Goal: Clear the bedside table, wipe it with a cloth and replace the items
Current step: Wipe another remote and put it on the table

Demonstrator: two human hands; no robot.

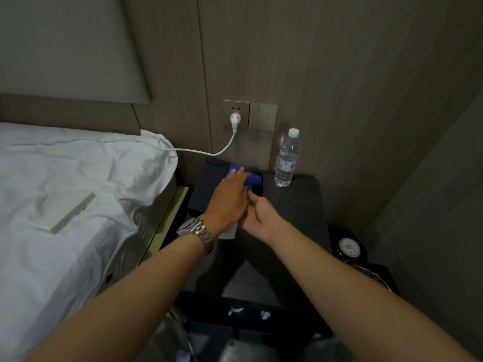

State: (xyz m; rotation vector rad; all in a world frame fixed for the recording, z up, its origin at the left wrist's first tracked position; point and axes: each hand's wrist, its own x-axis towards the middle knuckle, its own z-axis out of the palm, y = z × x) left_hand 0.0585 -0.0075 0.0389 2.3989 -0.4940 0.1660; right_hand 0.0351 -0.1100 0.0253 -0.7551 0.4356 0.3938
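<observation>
The dark bedside table (pixel 295 212) stands between the bed and the wall. A blue cloth (pixel 252 178) lies at its back on a dark flat folder (pixel 206 186). My left hand (pixel 230 197), with a metal watch on the wrist, lies over the cloth and presses on it. My right hand (pixel 261 215) is just to its right, palm up and fingers half curled, the fingertips touching the left hand's edge; I see nothing held in it. A pale paper (pixel 230 233) pokes out under my left wrist. A clear water bottle (pixel 286 160) stands upright at the back right of the table.
A white bed (pixel 78 178) with a flat white box (pixel 65 211) on it lies to the left. A white plug (pixel 234 118) and its cable run from the wall socket to the bed. A round dark object with a white dial (pixel 349 247) sits lower right.
</observation>
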